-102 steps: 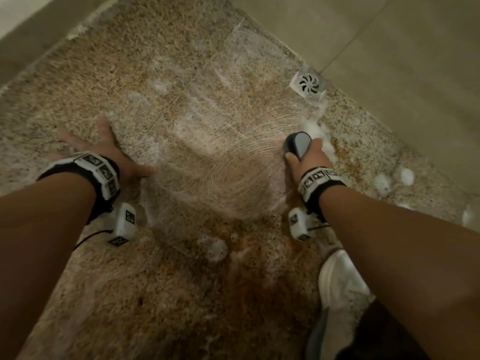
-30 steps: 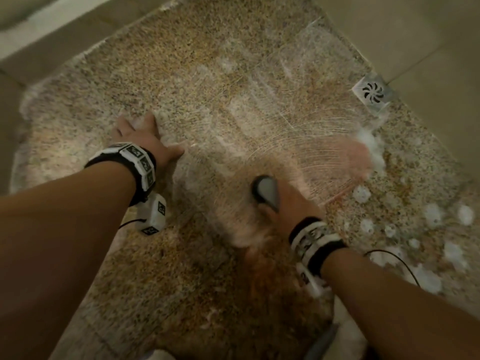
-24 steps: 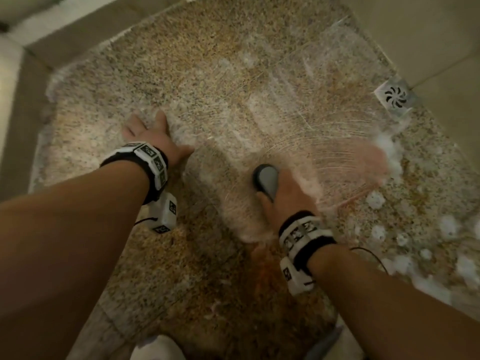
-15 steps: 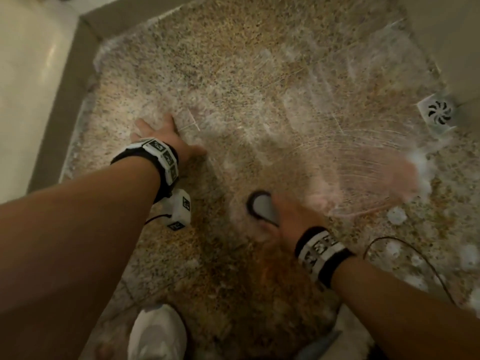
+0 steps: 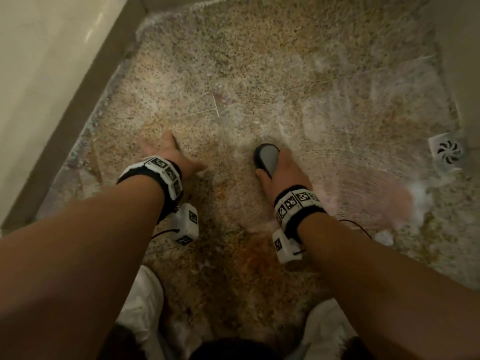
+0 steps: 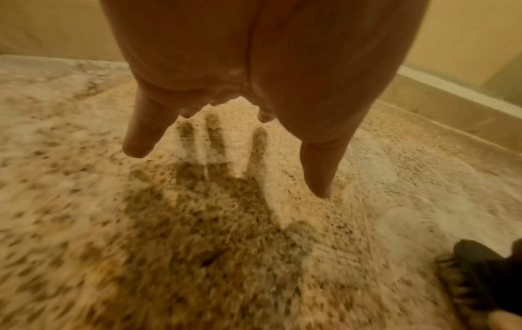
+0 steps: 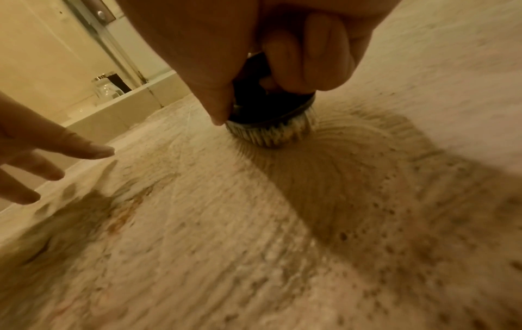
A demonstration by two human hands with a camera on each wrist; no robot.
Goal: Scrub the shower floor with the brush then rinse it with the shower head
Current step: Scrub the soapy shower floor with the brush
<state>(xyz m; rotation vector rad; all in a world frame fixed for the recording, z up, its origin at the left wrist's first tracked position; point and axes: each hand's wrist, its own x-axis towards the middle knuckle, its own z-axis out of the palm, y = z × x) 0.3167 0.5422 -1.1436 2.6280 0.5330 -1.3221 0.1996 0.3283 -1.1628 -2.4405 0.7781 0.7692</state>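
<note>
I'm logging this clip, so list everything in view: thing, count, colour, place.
shower floor: one, speckled tan, soapy, underfoot
brush: one, dark with pale bristles, on the floor at centre
drain: one, white, far right by the wall
foam clumps: several, white, right side
glass jar: one, clear, outside on the ledge
shoes: two, white, bottom edge
left hand: open, fingers spread at the floor
right hand: grips the brush

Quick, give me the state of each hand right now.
Left hand: open, fingers spread, braced on the shower floor.
Right hand: closed around the brush, bristles on the floor.
</note>
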